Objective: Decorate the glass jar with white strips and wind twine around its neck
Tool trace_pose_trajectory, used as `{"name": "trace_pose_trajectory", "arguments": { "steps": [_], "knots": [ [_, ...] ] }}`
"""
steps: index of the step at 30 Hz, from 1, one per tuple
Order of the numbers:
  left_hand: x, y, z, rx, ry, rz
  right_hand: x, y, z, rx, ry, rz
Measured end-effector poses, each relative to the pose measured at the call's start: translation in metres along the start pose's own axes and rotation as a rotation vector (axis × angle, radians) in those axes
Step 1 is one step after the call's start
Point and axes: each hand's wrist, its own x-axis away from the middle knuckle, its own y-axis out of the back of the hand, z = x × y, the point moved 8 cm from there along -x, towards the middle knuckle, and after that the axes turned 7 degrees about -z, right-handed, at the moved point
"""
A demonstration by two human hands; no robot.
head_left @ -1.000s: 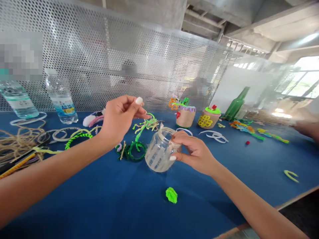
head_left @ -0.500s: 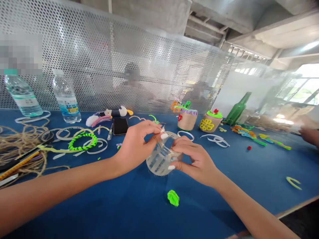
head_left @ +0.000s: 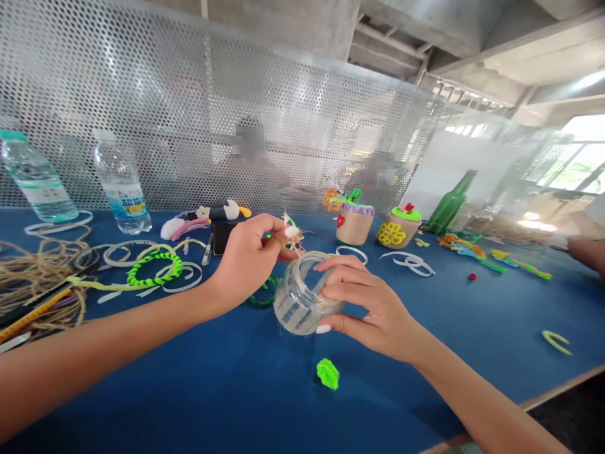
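My right hand [head_left: 366, 302] grips a clear glass jar [head_left: 295, 309] by its right side, fingers over the rim and thumb low on the wall. The jar tilts over the blue table, its mouth turned up and back. Just beyond the rim, my left hand [head_left: 255, 255] is closed in a pinch on a thin pale strand [head_left: 293, 246]; whether this is twine or tape I cannot tell. A bright green fuzzy piece [head_left: 328, 374] lies in front of the jar. Behind my left wrist sits a dark green ring [head_left: 265, 301], partly hidden.
Twine [head_left: 42, 271], a green twisted ring [head_left: 155, 270] and white strips lie at left, below two water bottles [head_left: 123, 195]. Behind stand two twine-wrapped pots [head_left: 355, 228] and a green bottle [head_left: 449, 205]. Another person's hand [head_left: 586, 252] is at far right.
My left hand has drawn back and slightly up from the jar's rim with the pale strand. The jar's mouth is more exposed, and the dark green ring has come into view.
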Motion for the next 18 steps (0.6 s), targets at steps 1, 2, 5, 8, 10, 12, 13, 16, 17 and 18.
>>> {"name": "trace_pose_trajectory", "arguments": {
  "steps": [1, 2, 5, 8, 10, 12, 13, 16, 17, 18],
  "knots": [
    [-0.002, 0.002, -0.003, -0.05, -0.037, -0.012, 0.001, 0.0, 0.001, 0.049, -0.006, 0.014],
    [-0.004, 0.004, -0.007, -0.098, -0.077, -0.026, 0.001, 0.0, 0.001, 0.098, -0.015, 0.031],
    [-0.015, 0.008, -0.018, -0.167, -0.159, -0.063, 0.003, 0.0, 0.0, 0.143, -0.062, 0.099],
    [-0.033, 0.004, -0.025, -0.165, -0.204, -0.079, 0.003, 0.005, -0.005, 0.103, -0.11, 0.124],
    [-0.044, -0.006, -0.03, -0.183, -0.263, -0.07, 0.002, 0.011, -0.008, 0.106, -0.118, 0.116],
    [-0.053, -0.02, -0.036, -0.209, -0.333, -0.059, 0.001, 0.018, -0.01, 0.108, -0.11, 0.106],
    [-0.056, -0.029, -0.038, -0.221, -0.366, -0.053, 0.001, 0.02, -0.011, 0.108, -0.106, 0.105],
    [-0.065, -0.055, -0.046, -0.209, -0.426, -0.025, 0.001, 0.026, -0.013, 0.085, -0.113, 0.103],
    [-0.07, -0.063, -0.048, -0.183, -0.42, -0.002, 0.001, 0.025, -0.012, 0.061, -0.121, 0.12],
    [-0.077, -0.07, -0.05, -0.151, -0.396, 0.019, 0.002, 0.023, -0.011, 0.023, -0.121, 0.153]
  ]
}}
